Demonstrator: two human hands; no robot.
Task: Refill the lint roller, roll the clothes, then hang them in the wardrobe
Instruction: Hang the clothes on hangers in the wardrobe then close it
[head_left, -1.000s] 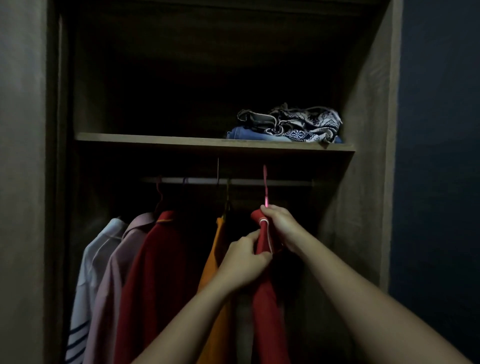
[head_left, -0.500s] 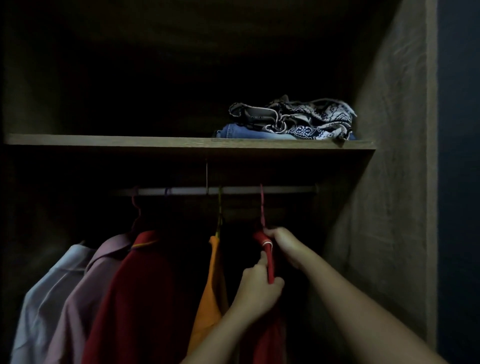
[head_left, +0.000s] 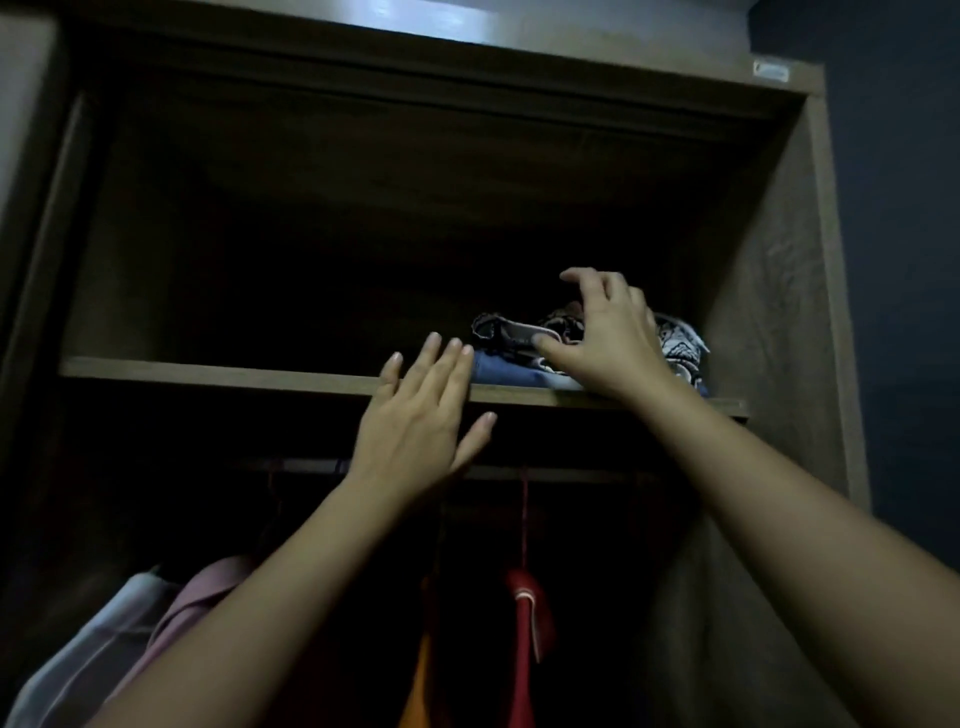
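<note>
At the far left, well below the fingers, a white shirt (head_left: 104, 639) and a pink shirt (head_left: 208, 587) hang in the dim wardrobe (head_left: 769, 364). Above them the wooden shelf (head_left: 208, 371) runs across. The left hand (head_left: 415, 415) is raised against its front edge, fingers straight and slightly spread, thumb out, holding nothing. Its fingertips sit just left of a folded blue denim piece (head_left: 504, 371). Under that hand's wrist the rail (head_left: 571, 474) crosses, and further down hang an orange garment (head_left: 421, 691) and, to its right, the red garment (head_left: 524, 623) on a red hanger (head_left: 524, 519), well apart from both hands. The right hand (head_left: 608, 338) is spread wide in front of the patterned cloth pile (head_left: 680, 343) on top of the denim, fingers loosely arched and gripping nothing. Its thumb tip lies at the pile's left end, though I cannot tell whether it touches.
</note>
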